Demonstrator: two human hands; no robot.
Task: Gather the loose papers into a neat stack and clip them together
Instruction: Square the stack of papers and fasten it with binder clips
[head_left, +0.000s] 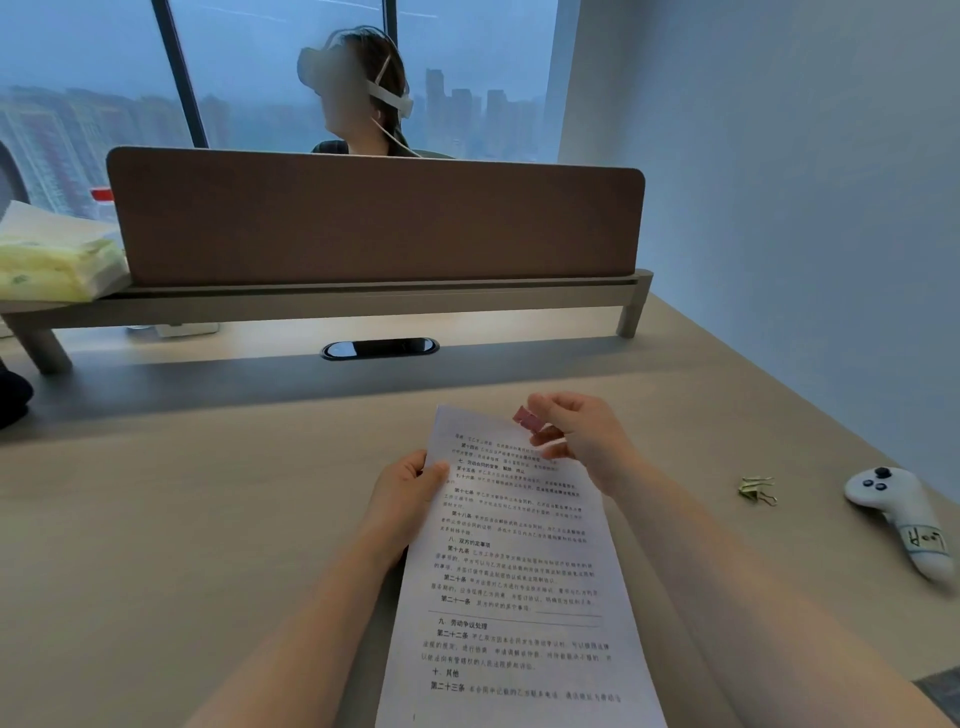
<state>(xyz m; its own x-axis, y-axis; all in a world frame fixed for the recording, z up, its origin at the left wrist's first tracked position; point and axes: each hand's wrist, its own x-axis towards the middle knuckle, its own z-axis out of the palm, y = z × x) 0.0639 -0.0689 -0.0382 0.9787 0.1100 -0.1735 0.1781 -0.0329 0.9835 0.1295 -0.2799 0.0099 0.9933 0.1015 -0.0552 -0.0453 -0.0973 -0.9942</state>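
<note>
nearby, perhaps gold clips (757, 489), controller (896, 514)

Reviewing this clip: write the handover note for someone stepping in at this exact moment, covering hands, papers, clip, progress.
Left hand: grips the left edge of the paper stack.
Right hand: pinches a red binder clip at the stack's top right corner; blur hides whether it bites the paper yet.
Spare gold clip lies on the desk, to the right.
Done: papers gathered and squared.
Left: seat the clip, release.
</note>
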